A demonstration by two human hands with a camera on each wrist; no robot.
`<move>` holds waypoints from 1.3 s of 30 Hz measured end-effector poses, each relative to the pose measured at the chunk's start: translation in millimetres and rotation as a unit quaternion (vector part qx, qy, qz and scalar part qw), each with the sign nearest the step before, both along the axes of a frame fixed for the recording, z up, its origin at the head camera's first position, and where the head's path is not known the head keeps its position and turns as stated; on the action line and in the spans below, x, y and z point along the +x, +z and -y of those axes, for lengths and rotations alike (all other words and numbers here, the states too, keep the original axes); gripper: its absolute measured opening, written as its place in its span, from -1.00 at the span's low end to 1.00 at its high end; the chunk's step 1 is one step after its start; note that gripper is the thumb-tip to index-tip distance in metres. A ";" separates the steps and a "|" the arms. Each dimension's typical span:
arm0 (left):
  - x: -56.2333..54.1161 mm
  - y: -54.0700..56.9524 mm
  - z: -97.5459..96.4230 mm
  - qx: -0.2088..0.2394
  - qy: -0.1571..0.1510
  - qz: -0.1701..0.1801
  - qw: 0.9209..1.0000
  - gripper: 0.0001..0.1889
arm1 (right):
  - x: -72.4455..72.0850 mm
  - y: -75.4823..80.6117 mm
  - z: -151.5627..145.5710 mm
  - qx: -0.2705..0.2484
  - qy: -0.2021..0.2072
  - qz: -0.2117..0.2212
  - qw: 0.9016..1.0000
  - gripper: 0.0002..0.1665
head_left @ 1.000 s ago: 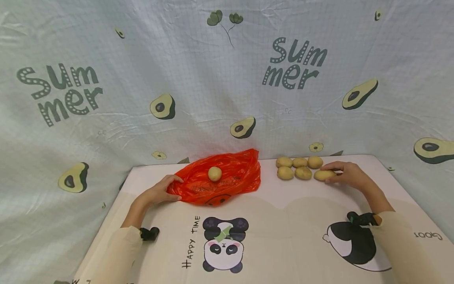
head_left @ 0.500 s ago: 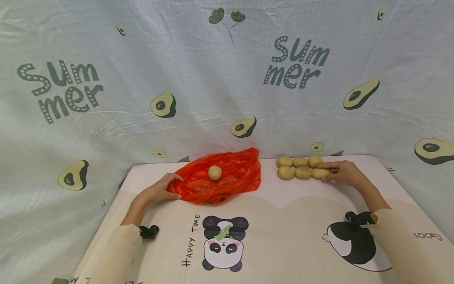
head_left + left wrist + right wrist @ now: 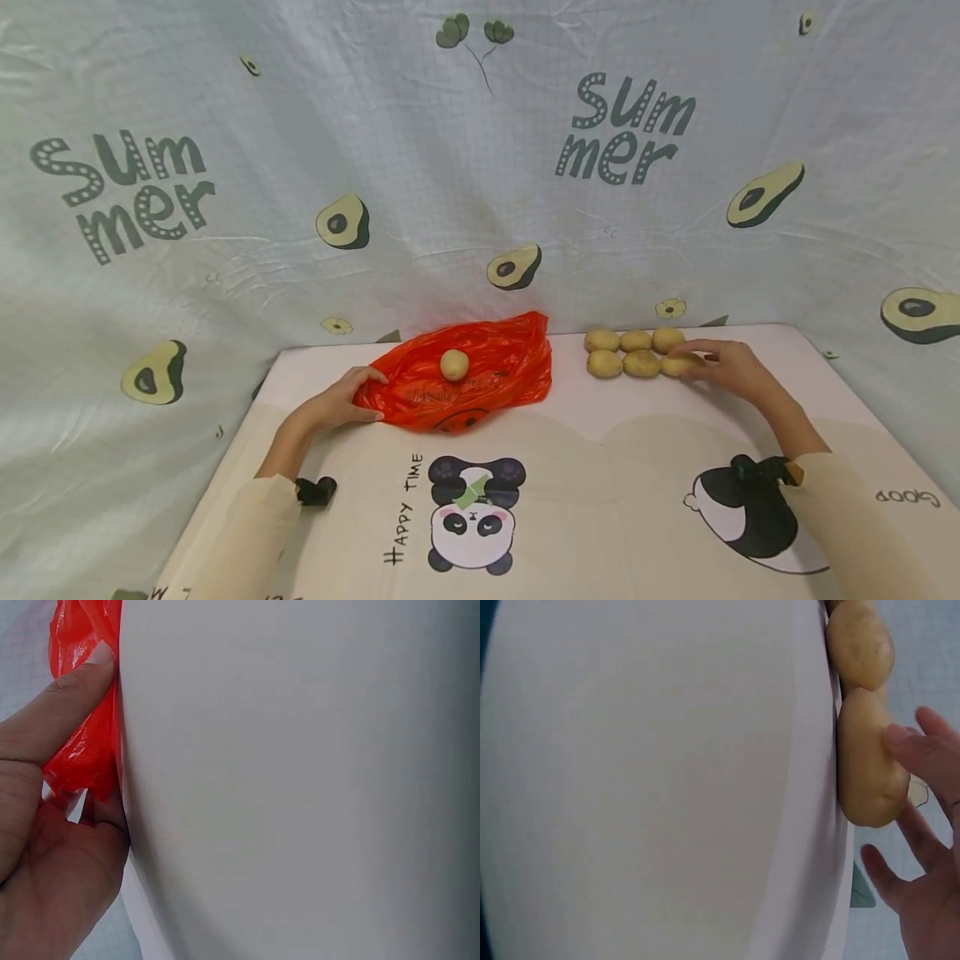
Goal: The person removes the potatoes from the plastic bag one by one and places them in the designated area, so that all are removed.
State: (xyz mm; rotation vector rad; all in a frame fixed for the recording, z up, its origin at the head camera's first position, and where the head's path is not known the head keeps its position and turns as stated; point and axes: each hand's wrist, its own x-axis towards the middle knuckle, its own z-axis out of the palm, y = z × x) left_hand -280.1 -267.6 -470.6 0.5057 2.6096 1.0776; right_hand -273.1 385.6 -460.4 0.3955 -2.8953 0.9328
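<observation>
In the head view my left hand [image 3: 337, 402] holds the left edge of a crumpled red plastic bag [image 3: 517, 367]. Thumb and fingers lie apart along the bag's mouth, and the left wrist view shows the thumb [image 3: 82, 679] pressed on the red film. One potato [image 3: 454, 365] sits in the bag. On the right, my right hand [image 3: 727, 367] is at the front right potato [image 3: 673, 367] of two short rows. Its thumb touches that potato [image 3: 870, 765] in the right wrist view, with the other fingers spread loosely around and beyond it.
Several more potatoes, among them a front left one [image 3: 604, 364] and a back right one [image 3: 667, 340], stand close together near the table's back edge. A printed curtain [image 3: 420, 167] hangs right behind the table. The tablecloth [image 3: 585, 500] carries panda prints.
The right hand slid its potato left against the neighbouring one, and its fingers then loosened slightly around it. My left hand and the red bag have stayed in place.
</observation>
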 end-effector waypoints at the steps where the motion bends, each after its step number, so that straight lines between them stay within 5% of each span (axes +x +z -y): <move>1: -0.1 -0.1 0.1 0.000 0.000 0.000 1.000 -0.48 | 1.2 0.7 1.7 -0.009 -0.007 -0.011 1.000 -0.60; 10: -0.5 0.6 -0.6 0.000 0.004 0.004 1.000 -0.48 | 9.3 17.0 39.9 -0.057 0.000 -0.116 0.992 -0.75; 27: 0.0 3.6 -2.4 0.007 -0.013 -0.013 1.000 -0.48 | 13.0 37.2 120.4 -0.080 0.163 -0.130 0.975 -0.67; 39: 4.7 3.5 -2.1 0.004 0.002 -0.006 1.000 -0.49 | 14.5 36.7 163.2 -0.067 0.227 -0.127 0.963 -0.66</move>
